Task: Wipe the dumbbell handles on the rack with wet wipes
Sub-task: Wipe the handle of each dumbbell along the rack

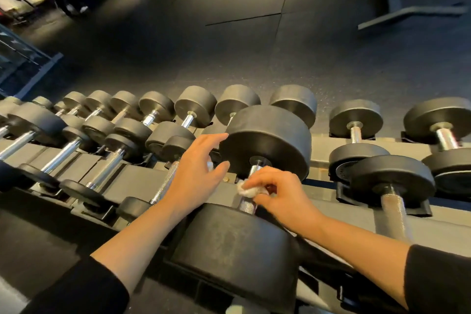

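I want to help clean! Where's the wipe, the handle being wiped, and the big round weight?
wipe (246, 189): head view, crumpled white middle.
handle (247, 204): head view, bare knurled metal.
big round weight (267, 143): head view, black rubber side.

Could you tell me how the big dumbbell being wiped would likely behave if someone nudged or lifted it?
The big dumbbell is probably heavy: its heads are thicker than its neighbours'. Its round heads could roll, though the rack seems to cradle it. The knurled handle, where the right hand presses the wipe, should grip well.
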The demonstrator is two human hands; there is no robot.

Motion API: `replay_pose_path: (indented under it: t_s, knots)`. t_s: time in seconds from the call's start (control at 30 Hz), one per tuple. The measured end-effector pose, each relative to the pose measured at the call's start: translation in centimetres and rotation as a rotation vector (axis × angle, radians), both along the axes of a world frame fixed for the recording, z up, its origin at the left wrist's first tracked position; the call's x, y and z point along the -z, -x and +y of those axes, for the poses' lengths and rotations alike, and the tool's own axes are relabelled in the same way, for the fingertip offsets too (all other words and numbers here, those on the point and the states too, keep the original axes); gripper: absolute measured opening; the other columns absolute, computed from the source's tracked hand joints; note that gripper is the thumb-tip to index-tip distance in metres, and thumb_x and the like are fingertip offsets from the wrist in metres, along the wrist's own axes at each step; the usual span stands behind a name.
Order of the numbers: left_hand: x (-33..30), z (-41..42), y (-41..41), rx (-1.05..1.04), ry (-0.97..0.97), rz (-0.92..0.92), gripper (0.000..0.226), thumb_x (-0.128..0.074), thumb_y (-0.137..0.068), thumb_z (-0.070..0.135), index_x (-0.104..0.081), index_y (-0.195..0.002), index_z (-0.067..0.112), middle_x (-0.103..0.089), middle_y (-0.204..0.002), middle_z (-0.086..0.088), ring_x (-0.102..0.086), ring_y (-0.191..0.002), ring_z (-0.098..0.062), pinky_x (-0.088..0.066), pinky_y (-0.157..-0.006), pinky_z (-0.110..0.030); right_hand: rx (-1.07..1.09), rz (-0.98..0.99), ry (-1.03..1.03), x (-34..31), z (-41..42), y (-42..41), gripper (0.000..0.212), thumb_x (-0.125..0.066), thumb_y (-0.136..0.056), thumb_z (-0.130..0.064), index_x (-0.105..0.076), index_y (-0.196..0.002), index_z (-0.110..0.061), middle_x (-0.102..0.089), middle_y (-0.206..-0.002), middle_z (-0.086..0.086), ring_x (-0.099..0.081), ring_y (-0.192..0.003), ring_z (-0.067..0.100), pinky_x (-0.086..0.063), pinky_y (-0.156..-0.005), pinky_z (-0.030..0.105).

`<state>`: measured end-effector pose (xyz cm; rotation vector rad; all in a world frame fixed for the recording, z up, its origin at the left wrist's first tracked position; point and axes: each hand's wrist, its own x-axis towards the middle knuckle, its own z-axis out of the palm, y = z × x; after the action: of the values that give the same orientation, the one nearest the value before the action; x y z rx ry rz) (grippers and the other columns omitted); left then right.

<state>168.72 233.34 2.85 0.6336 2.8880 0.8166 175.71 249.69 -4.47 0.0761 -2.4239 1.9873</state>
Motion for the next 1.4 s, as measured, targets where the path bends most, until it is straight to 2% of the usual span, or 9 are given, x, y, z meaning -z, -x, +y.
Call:
replay_pose_path:
  t_s: [0.17, 0.27, 0.37, 0.43, 0.6, 0.8, 0.93, 1.07, 1.4]
  knots:
    - [2.7, -1.7, 4.0, 0.188, -0.053, -0.001, 0.059, -0.062, -0.090, 0.014, -0.038, -0.144, 0.023, -0.036, -0.146, 0.008, -0.031, -0.135, -0.005, -0.022, -0.108, -0.013, -0.024, 0.141, -0.576, -1.0, -0.2, 2.4, 0.038, -0.058, -0.088, -0.001, -0.065, -0.120, -0.021, -0.058, -0.129, -0.008, -0.045, -0.115, 0.003, -0.024, -0.095, 0.002]
    - [4.2, -3.2, 5.8, 0.335, -0.078, -0.013, 0.063, -0.061, -0.090, 0.017, -0.032, -0.146, 0.026, -0.033, -0.149, 0.010, -0.029, -0.136, -0.004, -0.020, -0.109, -0.011, -0.093, 0.026, -0.739, -2.1, -0.8, 2.4, 0.040, -0.055, -0.091, -0.003, -0.062, -0.124, -0.024, -0.052, -0.130, -0.017, -0.035, -0.115, -0.010, -0.021, -0.095, -0.001]
    - [5.5, -4.5, 7.3, 0.456, -0.113, 0.010, 0.068, -0.062, -0.090, 0.019, -0.027, -0.148, 0.029, -0.029, -0.152, 0.010, -0.028, -0.138, -0.005, -0.014, -0.102, -0.003, -0.128, -0.202, -0.690, -3.9, -1.3, 1.7, 0.035, -0.059, -0.091, -0.009, -0.065, -0.117, -0.032, -0.055, -0.131, -0.016, -0.043, -0.116, -0.008, -0.037, -0.099, 0.012]
    - [6.2, -5.0, 7.9, 0.526, -0.151, 0.013, 0.072, -0.063, -0.089, 0.017, -0.025, -0.149, 0.026, -0.027, -0.154, 0.008, -0.031, -0.138, -0.010, -0.026, -0.107, -0.013, -0.170, -0.320, -0.537, -5.1, -1.6, 1.0, 0.030, -0.063, -0.088, -0.009, -0.070, -0.110, -0.028, -0.060, -0.125, -0.014, -0.050, -0.113, -0.008, -0.042, -0.094, 0.013]
    - [7.0, -5.6, 8.3, 0.631, -0.155, 0.008, 0.082, -0.064, -0.087, 0.016, -0.013, -0.151, 0.026, -0.016, -0.158, 0.005, -0.057, -0.112, -0.023, -0.048, -0.084, -0.022, -0.172, -0.542, -0.275, -7.2, -2.4, 0.3, 0.019, -0.068, -0.084, -0.006, -0.074, -0.102, -0.007, -0.067, -0.116, -0.002, -0.060, -0.110, 0.007, -0.047, -0.095, 0.023]
    - [8.4, -5.7, 9.7, 0.734, -0.167, 0.072, 0.089, -0.067, -0.082, 0.013, -0.013, -0.152, 0.024, -0.020, -0.155, 0.000, -0.053, -0.061, -0.016, -0.046, -0.050, -0.023, -0.025, -0.556, -0.446, -7.5, -4.1, 2.3, 0.011, -0.073, -0.078, -0.005, -0.075, -0.087, -0.011, -0.071, -0.096, -0.005, -0.064, -0.092, 0.005, -0.049, -0.084, 0.020]
    - [9.2, -5.7, 10.5, 0.802, -0.227, 0.044, 0.088, -0.067, -0.080, 0.010, -0.017, -0.152, 0.021, -0.023, -0.154, -0.003, -0.044, -0.053, -0.013, -0.033, -0.046, -0.015, 0.133, -0.382, -0.817, -6.7, -5.4, 5.1, 0.030, -0.068, -0.084, -0.010, -0.067, -0.112, -0.019, -0.063, -0.116, -0.007, -0.055, -0.105, 0.002, -0.042, -0.091, 0.015]
    - [10.5, -5.8, 11.2, 0.843, -0.282, 0.043, 0.090, -0.067, -0.079, 0.007, -0.016, -0.152, 0.021, -0.017, -0.157, -0.002, -0.046, -0.050, -0.015, -0.045, -0.042, -0.026, -0.105, -0.469, -1.088, -5.4, -5.9, 6.5, 0.028, -0.060, -0.090, -0.018, -0.066, -0.118, -0.019, -0.060, -0.126, -0.005, -0.045, -0.103, 0.004, -0.028, -0.080, 0.004]
    - [12.4, -6.1, 10.7, 0.849, -0.391, 0.006, 0.088, -0.064, -0.078, 0.003, -0.018, -0.152, 0.016, -0.010, -0.160, -0.002, -0.037, -0.045, -0.013, -0.034, -0.037, -0.022, -0.312, -0.831, -0.921, -7.9, -6.9, 6.4, 0.028, -0.068, -0.083, -0.011, -0.069, -0.111, -0.013, -0.062, -0.125, -0.003, -0.050, -0.112, -0.002, -0.034, -0.085, -0.002]
